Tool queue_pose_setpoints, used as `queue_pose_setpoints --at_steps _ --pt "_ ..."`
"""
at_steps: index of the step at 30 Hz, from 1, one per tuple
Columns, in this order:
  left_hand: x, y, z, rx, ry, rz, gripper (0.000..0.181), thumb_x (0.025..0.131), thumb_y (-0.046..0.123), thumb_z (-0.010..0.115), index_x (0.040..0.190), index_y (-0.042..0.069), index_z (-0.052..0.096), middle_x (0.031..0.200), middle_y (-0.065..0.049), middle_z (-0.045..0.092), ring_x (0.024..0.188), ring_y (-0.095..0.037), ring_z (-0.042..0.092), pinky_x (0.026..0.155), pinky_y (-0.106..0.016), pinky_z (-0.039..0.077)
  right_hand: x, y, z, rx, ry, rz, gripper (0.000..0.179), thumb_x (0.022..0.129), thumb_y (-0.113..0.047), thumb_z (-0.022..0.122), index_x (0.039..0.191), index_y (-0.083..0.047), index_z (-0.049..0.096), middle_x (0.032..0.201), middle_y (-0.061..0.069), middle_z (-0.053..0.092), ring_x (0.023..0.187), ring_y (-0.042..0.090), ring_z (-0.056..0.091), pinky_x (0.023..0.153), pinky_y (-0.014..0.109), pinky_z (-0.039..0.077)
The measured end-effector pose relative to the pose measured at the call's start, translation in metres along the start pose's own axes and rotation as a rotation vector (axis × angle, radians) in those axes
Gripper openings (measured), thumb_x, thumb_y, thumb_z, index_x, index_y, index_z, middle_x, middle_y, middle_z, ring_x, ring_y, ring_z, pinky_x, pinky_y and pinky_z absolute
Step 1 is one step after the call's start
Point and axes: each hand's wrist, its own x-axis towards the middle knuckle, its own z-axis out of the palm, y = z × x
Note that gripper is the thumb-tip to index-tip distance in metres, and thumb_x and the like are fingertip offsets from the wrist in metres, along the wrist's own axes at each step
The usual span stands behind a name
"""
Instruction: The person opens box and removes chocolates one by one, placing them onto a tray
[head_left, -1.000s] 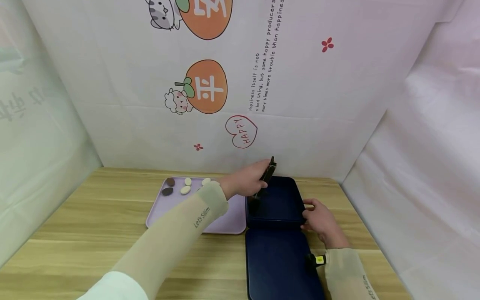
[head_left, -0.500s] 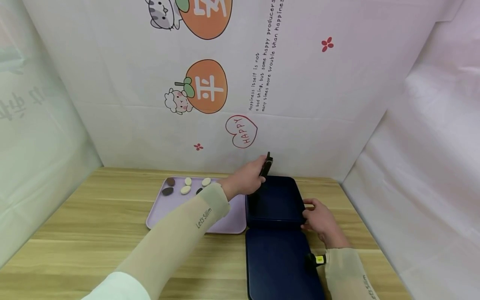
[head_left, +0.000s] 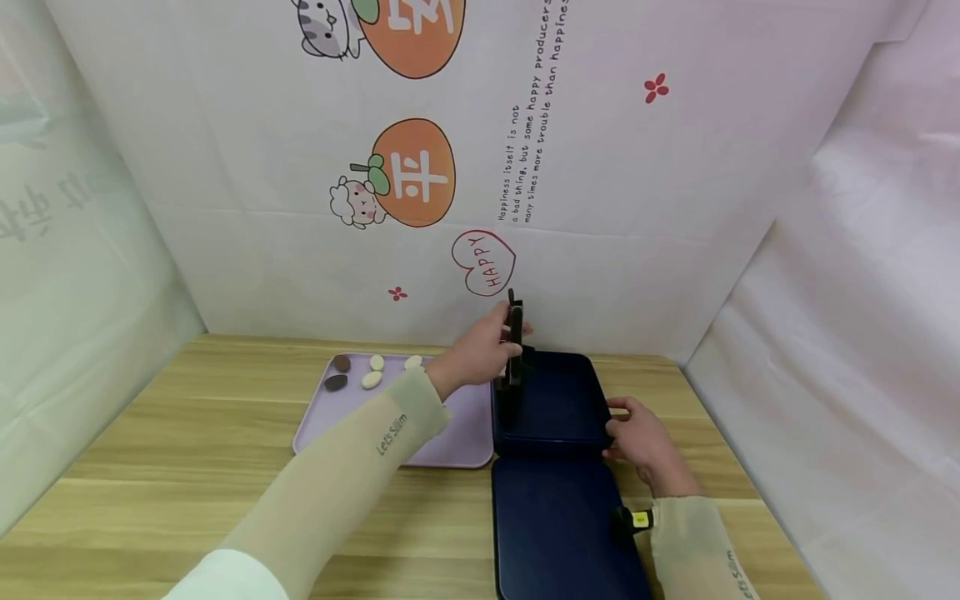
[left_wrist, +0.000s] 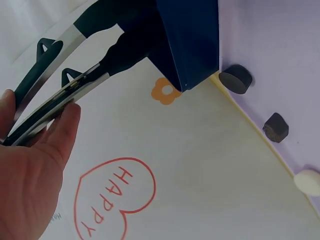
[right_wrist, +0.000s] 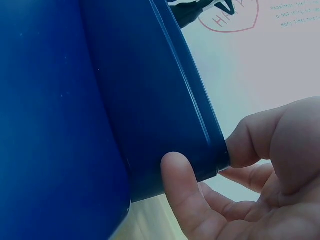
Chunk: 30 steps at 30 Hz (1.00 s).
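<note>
My left hand holds a pair of tongs, black with metal strips, above the left side of an open dark blue box. In the left wrist view the arms of the tongs stand apart, and their tips are hidden by the box. My right hand grips the box at its right side; in the right wrist view one finger presses its wall. Left of the box lies a lilac tray with white pebbles, a brown pebble and dark pebbles.
The box's dark blue lid lies flat in front of the box. A printed white cloth rises behind the wooden table. My left sleeve crosses over the tray and covers part of it.
My left hand has moved left and slightly up with the tongs, which now stand more upright. Both arms of the tongs show now. My right hand has stayed on the box.
</note>
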Motion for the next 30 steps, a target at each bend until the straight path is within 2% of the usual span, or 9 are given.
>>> queue_pose_setpoints --at_steps 4,8,12,16,19,25,30 --pt "-0.004 -0.002 -0.008 -0.096 0.067 -0.036 0.036 0.101 0.010 0.061 0.133 0.012 0.043 0.128 -0.002 0.057 0.116 -0.018 0.058 0.092 -0.038 0.049 0.000 0.000 0.001 -0.003 0.000 0.003 0.050 0.101 -0.002 0.040 0.150 0.000 0.033 0.142 0.031 0.037 0.058 0.018 0.046 0.070 0.043 0.057" --pt "-0.010 -0.004 -0.018 -0.192 0.131 -0.044 0.035 0.099 0.006 0.062 0.130 0.011 0.045 0.126 -0.005 0.059 0.111 -0.019 0.060 0.091 -0.038 0.050 0.000 -0.001 0.001 -0.002 0.001 0.007 0.050 0.101 -0.002 0.041 0.150 -0.001 0.033 0.143 0.031 0.036 0.058 0.018 0.046 0.070 0.043 0.057" --pt "-0.018 -0.007 -0.031 -0.293 0.191 -0.002 0.039 0.097 -0.001 0.062 0.131 0.008 0.044 0.125 -0.009 0.061 0.110 -0.021 0.062 0.091 -0.035 0.051 0.000 -0.001 0.001 0.000 -0.002 0.007 0.050 0.101 -0.003 0.041 0.150 0.000 0.032 0.143 0.031 0.036 0.058 0.019 0.047 0.070 0.043 0.056" --pt "-0.027 -0.011 -0.048 -0.369 0.237 0.043 0.041 0.096 -0.005 0.062 0.132 0.006 0.045 0.125 -0.011 0.061 0.112 -0.025 0.062 0.093 -0.037 0.050 0.001 0.000 0.000 0.009 -0.001 0.006 0.050 0.101 -0.002 0.041 0.150 0.000 0.033 0.143 0.031 0.035 0.058 0.018 0.046 0.070 0.043 0.057" --pt "-0.035 -0.015 -0.062 -0.385 0.260 0.051 0.043 0.095 -0.004 0.063 0.133 0.006 0.045 0.125 -0.011 0.062 0.114 -0.025 0.062 0.094 -0.039 0.050 0.001 -0.001 0.001 0.014 -0.004 0.002 0.050 0.100 -0.001 0.041 0.150 0.001 0.032 0.143 0.032 0.034 0.057 0.018 0.045 0.070 0.044 0.057" --pt "-0.051 -0.025 -0.088 -0.356 0.305 0.031 0.049 0.096 -0.001 0.064 0.139 0.008 0.043 0.128 -0.014 0.061 0.116 -0.024 0.062 0.098 -0.040 0.047 0.001 -0.002 0.000 0.014 -0.003 0.003 0.051 0.100 -0.002 0.040 0.150 0.001 0.031 0.143 0.032 0.034 0.057 0.017 0.045 0.070 0.044 0.057" --pt "-0.062 -0.034 -0.103 -0.322 0.342 -0.006 0.051 0.096 0.000 0.064 0.141 0.008 0.040 0.129 -0.014 0.061 0.117 -0.025 0.060 0.100 -0.041 0.045 0.001 -0.001 0.001 0.006 -0.005 0.004 0.051 0.100 -0.002 0.040 0.151 0.001 0.031 0.143 0.033 0.034 0.057 0.017 0.044 0.071 0.044 0.057"
